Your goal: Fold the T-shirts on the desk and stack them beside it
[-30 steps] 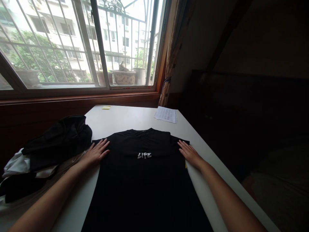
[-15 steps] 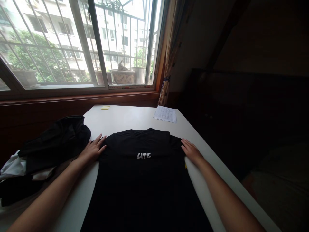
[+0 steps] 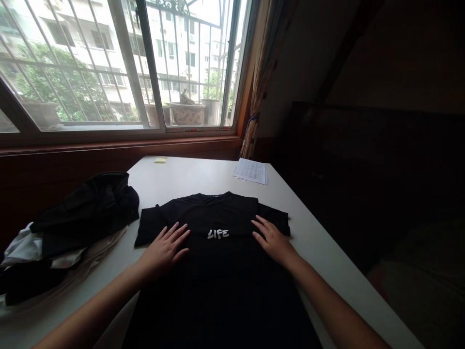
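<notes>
A black T-shirt (image 3: 221,276) lies spread out on the white table, its neckline at the far side and both short sleeves out to the sides. White lettering (image 3: 218,234) crosses its chest. My left hand (image 3: 165,246) rests flat on the shirt's left chest area, fingers spread, just inside the left sleeve. On the opposite side, my right hand (image 3: 273,238) lies with fingers stretched out on the cloth near the right sleeve. Neither hand grips anything. The lower end of the shirt runs out of view at the bottom.
A heap of dark, white and beige clothes (image 3: 87,208) sits on the left of the white table (image 3: 196,174). Printed papers (image 3: 251,171) and a yellow sticky note (image 3: 160,160) lie toward the back. Beyond stand a barred window (image 3: 109,68) and a tied curtain (image 3: 250,131).
Both hands have moved inward from the sleeves onto the shirt's chest. The sleeves are now uncovered and show fully. The camera view has shifted slightly.
</notes>
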### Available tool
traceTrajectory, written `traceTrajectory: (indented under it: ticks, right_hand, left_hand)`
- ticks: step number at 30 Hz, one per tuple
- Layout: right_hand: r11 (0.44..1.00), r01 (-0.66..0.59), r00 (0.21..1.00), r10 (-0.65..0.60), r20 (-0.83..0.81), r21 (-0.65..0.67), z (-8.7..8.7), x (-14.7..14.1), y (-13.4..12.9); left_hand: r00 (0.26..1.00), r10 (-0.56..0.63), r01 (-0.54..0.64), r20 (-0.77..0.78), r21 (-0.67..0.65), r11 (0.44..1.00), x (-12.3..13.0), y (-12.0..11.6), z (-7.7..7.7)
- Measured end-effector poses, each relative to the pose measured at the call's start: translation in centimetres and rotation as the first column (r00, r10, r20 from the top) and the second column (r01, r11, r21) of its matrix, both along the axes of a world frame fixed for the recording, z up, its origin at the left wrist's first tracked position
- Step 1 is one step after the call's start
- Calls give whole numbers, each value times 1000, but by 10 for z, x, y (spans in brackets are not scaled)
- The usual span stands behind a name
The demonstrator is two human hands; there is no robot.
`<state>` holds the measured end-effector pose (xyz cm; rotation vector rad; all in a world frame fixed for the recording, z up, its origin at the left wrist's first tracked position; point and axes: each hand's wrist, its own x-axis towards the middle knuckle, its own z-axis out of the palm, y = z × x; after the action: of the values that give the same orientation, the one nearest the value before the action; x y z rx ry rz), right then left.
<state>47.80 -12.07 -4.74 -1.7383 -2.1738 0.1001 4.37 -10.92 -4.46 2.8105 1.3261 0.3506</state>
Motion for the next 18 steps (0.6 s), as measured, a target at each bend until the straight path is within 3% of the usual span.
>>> traceTrajectory:
  ticks: [4,10,18]
  right_hand:
    - [997,22,994,-14,109,-72,-3,-22,3]
    - [997,69,991,-64,121,-33,-5,-14,31]
    - [994,104,985,-97,143,-43,-7,-15,63]
  left_hand:
    - [997,80,-80,-12,-19,997,8,14,-10]
    - [976,213,-215,-39,-60,975,14,44,-9]
    - [965,257,-262,-60,-97,960,19,78,-5]
